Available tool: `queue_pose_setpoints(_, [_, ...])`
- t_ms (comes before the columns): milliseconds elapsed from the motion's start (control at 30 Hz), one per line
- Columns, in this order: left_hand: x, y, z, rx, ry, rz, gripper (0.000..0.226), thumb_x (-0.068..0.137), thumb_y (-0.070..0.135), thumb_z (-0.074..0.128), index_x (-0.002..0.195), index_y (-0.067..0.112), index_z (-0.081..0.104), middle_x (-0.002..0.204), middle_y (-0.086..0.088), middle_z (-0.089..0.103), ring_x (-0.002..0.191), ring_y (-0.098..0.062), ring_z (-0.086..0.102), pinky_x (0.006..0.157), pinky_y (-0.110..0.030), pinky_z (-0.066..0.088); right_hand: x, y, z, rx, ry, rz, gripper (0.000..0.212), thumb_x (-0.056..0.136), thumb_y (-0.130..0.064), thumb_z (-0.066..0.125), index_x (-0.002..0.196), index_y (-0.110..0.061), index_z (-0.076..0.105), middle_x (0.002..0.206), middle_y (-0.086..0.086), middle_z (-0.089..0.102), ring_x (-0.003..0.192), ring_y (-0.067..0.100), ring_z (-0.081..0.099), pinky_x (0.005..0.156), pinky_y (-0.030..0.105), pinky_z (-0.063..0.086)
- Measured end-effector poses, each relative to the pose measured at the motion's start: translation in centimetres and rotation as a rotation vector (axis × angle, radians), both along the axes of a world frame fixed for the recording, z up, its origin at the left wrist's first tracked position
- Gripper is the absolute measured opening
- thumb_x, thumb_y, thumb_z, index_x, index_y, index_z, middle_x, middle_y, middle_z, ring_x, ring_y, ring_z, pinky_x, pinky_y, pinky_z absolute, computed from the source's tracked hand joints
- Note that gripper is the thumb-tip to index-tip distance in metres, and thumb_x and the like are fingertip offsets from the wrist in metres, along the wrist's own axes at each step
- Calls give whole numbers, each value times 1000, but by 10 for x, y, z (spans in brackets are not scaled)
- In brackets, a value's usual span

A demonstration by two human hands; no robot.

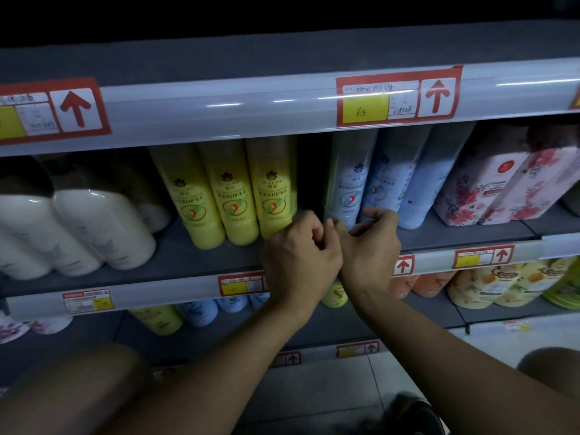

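Observation:
My left hand [301, 251] and my right hand [372, 246] hover side by side over the front edge of the middle shelf [194, 262], almost touching. They face a dark gap between three yellow bottles [273, 196] and a row of pale blue bottles [351, 186]. The left hand's fingers are curled into a fist right in front of the nearest yellow bottle's base. On the right hand the fingers are loosely bent, the thumb points toward the left hand, and the fingertips lie close to the first blue bottle's base. I see nothing in either hand.
White bottles [103, 227] lie at the left and floral packs [508, 186] stand at the right of the same shelf. The upper shelf rail [251, 108] carries red arrow price tags. The lower shelf [489, 287] holds orange, cream, blue and yellow bottles. Grey floor tiles [329, 394] lie below.

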State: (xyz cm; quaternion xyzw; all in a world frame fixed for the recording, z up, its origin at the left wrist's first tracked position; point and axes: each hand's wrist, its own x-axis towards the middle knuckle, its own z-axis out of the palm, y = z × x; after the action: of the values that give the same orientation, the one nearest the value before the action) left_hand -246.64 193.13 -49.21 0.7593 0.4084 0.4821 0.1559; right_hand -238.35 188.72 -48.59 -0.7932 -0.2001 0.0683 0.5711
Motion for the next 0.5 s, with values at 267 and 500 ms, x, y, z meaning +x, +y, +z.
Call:
queue_pose_setpoints(267, [-4, -8, -2, -163, 65, -250, 11, 91, 28, 66, 98, 20, 64, 91, 2, 69, 83, -19, 69, 72, -43, 58, 33, -30, 39, 2, -39, -76, 33, 87, -19, 68, 118, -18, 55, 85, -5, 62, 86, 21, 62, 84, 40, 52])
queue_pose_setpoints(500, [14, -7, 2, -246, 161, -222, 80, 88, 27, 80, 150, 4, 34, 144, -17, 44, 133, -32, 48, 107, -33, 41, 73, -37, 30, -208, -248, -142, 86, 74, -18, 79, 142, 7, 33, 138, 24, 38, 134, 42, 33, 118, 42, 24])
